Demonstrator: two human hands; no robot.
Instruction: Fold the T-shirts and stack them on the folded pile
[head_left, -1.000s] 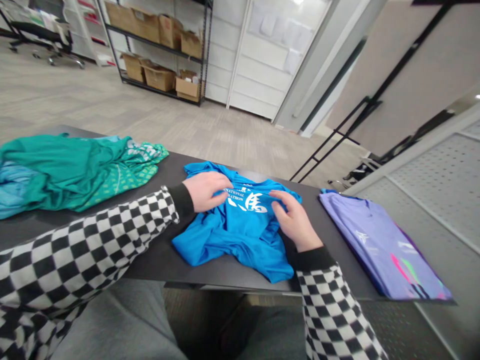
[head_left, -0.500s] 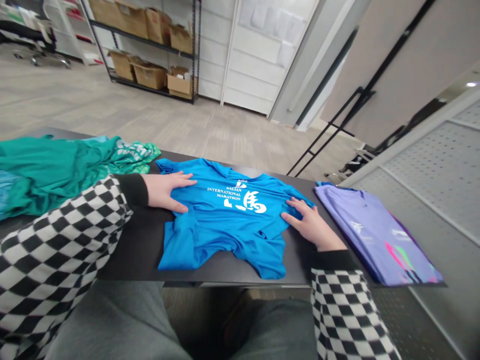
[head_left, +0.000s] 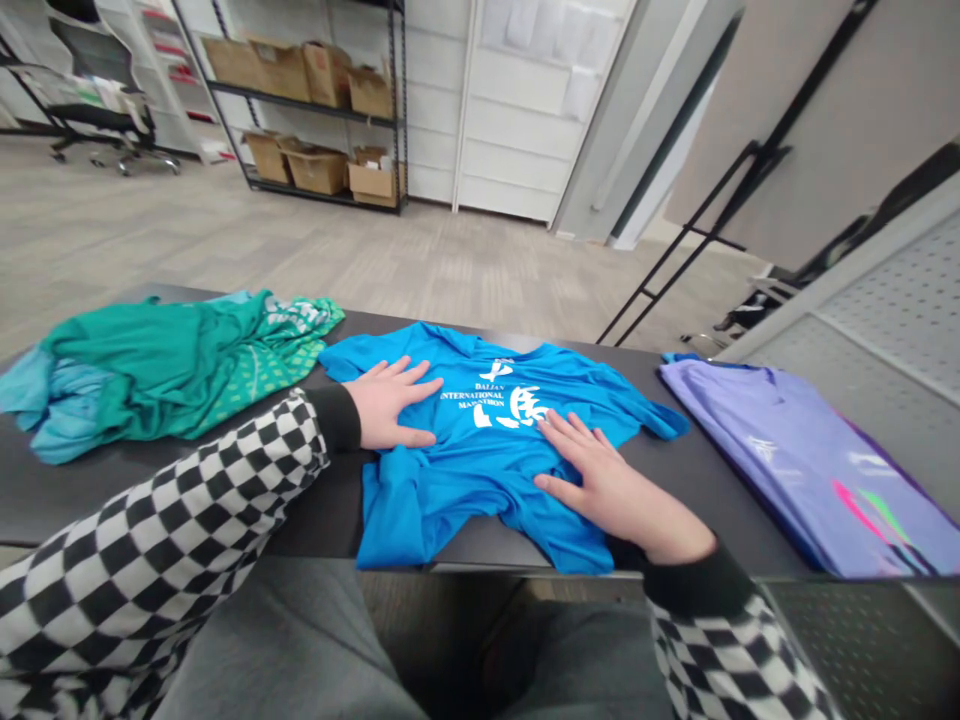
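Observation:
A blue T-shirt [head_left: 480, 470] with white print reading "Dalian International Marathon" lies on the dark table, its neckline toward the far edge and its lower part rumpled and bunched toward me. My left hand [head_left: 391, 405] rests on the shirt's left side, fingers spread and flat. On the right side, my right hand [head_left: 604, 480] lies over the cloth with its fingers stretched out, the tips touching the edge of the white print. Neither hand grips the fabric. The shirt's right sleeve reaches out beyond my right hand.
Crumpled green and light-blue shirts [head_left: 172, 360] lie on the left of the table [head_left: 315, 520]. Folded shirts with a lavender one [head_left: 802, 450] on top are stacked at the right, beside a grey perforated panel [head_left: 885, 300]. A shelf with cardboard boxes [head_left: 319, 168] stands beyond.
My right hand has moved inward and nearer me over the shirt, uncovering the right sleeve, which now lies extended. My left hand stays spread on the left side. The camera view has shifted.

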